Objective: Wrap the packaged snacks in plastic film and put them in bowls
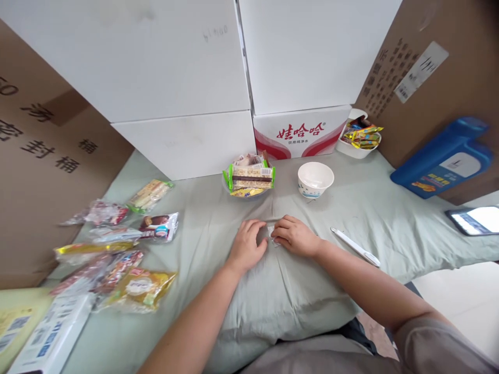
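Grey-green cloth covers the work surface, creased between the two bare forearms. Left hand: fingers curved, thumb spread away from them, a gap between; it stands just left of a small, clear-and-whitish crinkled plastic piece, and whether it touches the piece is unclear. Right hand: fingers close together and bent downward, tips over the right part of that piece. Whether they pinch it or only press it to the cloth, cannot tell. The piece lies on the cloth between the hands, partly covered.

Beyond the hands, a clear round bowl heaped with wrapped snacks, a green-ended clear bar packet on top. To its right, apart, a white paper bowl with blue print, upright. Right of the right hand, a slim white pen-like tool lies aslant.

Farther right: a white plastic tub with yellow packets, near a red-and-white printed carton; a blue plastic bottle, tilted in view; a dark-edged phone, its screen bright.

Left side: a loose spread of wrapped snacks, nearest a yellow-and-clear packet.
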A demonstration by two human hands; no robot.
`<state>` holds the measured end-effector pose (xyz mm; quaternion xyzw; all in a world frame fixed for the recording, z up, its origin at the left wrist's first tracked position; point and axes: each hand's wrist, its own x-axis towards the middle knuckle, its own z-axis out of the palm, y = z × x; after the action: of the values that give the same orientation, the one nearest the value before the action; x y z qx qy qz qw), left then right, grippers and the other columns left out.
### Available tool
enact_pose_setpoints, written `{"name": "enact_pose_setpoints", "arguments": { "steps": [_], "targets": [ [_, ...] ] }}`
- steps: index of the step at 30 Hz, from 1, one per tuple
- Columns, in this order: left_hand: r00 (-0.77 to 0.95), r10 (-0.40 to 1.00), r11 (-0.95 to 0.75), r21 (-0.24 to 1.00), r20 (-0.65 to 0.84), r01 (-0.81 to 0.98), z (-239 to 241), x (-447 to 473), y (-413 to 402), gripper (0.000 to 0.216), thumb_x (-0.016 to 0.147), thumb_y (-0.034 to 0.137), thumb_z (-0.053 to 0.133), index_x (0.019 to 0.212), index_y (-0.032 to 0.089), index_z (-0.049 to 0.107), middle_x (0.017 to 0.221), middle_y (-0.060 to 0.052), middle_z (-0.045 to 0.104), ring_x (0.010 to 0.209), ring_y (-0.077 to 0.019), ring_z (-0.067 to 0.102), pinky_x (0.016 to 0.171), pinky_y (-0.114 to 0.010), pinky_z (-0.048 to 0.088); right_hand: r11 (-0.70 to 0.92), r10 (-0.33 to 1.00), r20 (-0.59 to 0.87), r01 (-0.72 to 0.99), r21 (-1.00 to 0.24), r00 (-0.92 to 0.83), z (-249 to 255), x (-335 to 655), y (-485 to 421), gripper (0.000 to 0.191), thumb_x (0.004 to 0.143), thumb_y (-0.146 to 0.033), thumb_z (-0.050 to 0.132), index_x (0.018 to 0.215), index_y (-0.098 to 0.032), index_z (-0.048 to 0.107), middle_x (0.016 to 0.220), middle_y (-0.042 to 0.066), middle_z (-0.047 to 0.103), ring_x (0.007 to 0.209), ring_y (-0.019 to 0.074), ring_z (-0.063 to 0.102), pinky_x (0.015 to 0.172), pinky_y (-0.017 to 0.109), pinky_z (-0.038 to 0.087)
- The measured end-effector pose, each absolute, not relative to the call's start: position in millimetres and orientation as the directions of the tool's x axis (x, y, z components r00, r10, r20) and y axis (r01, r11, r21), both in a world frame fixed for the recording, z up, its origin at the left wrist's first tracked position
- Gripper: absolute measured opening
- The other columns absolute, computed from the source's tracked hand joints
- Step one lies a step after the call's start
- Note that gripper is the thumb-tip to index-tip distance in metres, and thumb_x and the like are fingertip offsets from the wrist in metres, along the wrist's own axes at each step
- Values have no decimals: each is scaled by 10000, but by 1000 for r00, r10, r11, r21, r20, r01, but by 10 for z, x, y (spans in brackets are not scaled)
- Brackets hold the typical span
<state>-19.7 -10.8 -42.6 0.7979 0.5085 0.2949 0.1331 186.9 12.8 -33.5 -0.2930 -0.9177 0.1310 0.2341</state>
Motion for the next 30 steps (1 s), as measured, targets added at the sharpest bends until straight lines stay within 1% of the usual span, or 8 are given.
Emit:
{"name": "enact_pose_setpoints", "arguments": {
  "steps": [4, 7, 10, 13, 16, 21, 25, 30],
  "targets": [
    [343, 883, -466, 524, 320, 712, -405, -217, -99, 190, 820, 154, 578, 999, 186, 634, 1045, -66, 609, 1017, -232, 552, 915, -409, 488, 756, 649, 520, 551, -354, -555, -68, 2116, 303, 205, 962, -268, 482, 990, -200, 673, 911, 85, 660, 886, 203, 570, 803, 341, 483],
    [349, 886, -464, 535, 307, 706, -390, -218, -95, 169, 824, 163, 586, 980, 184, 647, 1040, -66, 614, 1014, -233, 553, 910, -410, 486, 548, 743, 603, 780, -302, -289, 285, 2389, 637, 293, 981, -343, 420, 1067, -205, 664, 1047, 123, 653, 1048, 248, 556, 939, 401, 437],
    [351, 887, -461, 539, 299, 705, -385, -216, -90, 166, 821, 169, 592, 974, 194, 654, 1044, -59, 616, 1002, -227, 559, 908, -407, 488, 247, 945, 255, 957, -153, -203, 543, 2560, 1019, 483, 1009, -415, 265, 1231, -160, 610, 1267, 161, 594, 1211, 295, 496, 1021, 437, 369],
    [360, 883, -469, 538, 300, 700, -385, -222, -85, 171, 822, 169, 587, 974, 201, 658, 1050, -56, 616, 1001, -221, 561, 910, -406, 490, 232, 958, -163, 972, -35, -234, 601, 2559, 1264, 597, 995, -532, 200, 1220, -199, 641, 1292, 122, 614, 1183, 293, 550, 977, 404, 410],
    [374, 880, -474, 541, 292, 695, -389, -239, -84, 171, 822, 171, 585, 971, 203, 664, 1053, -58, 619, 1001, -221, 563, 910, -410, 494, 267, 931, -258, 964, -8, -259, 551, 2494, 1317, 655, 934, -660, 274, 1211, -207, 657, 1292, 118, 625, 1168, 302, 573, 964, 392, 422],
    [376, 880, -475, 556, 290, 682, -403, -276, -94, 165, 830, 174, 582, 970, 202, 664, 1062, -62, 622, 1017, -230, 566, 914, -414, 497, 213, 939, -294, 973, 85, -179, 523, 2736, 1234, 574, 859, -585, 508, 1286, -216, 613, 1348, 126, 583, 1200, 303, 548, 980, 392, 408],
    [384, 876, -482, 558, 292, 675, -414, -275, -94, 170, 830, 180, 580, 975, 210, 663, 1065, -59, 623, 1019, -233, 567, 910, -416, 500, 1, 975, -217, 977, 213, 47, 602, 3344, 1228, 379, 863, -343, 535, 1171, -172, 675, 1258, 177, 625, 1221, 357, 493, 993, 524, 350],
    [371, 880, -475, 536, 298, 697, -419, -246, -83, 170, 833, 200, 566, 968, 233, 663, 1057, -52, 623, 1003, -233, 578, 881, -410, 511, -259, 951, -111, 938, 229, 290, 568, 3963, 1447, 393, 883, -268, 479, 1245, -218, 625, 1298, 175, 582, 1229, 384, 448, 914, 572, 373]
  ]
}}
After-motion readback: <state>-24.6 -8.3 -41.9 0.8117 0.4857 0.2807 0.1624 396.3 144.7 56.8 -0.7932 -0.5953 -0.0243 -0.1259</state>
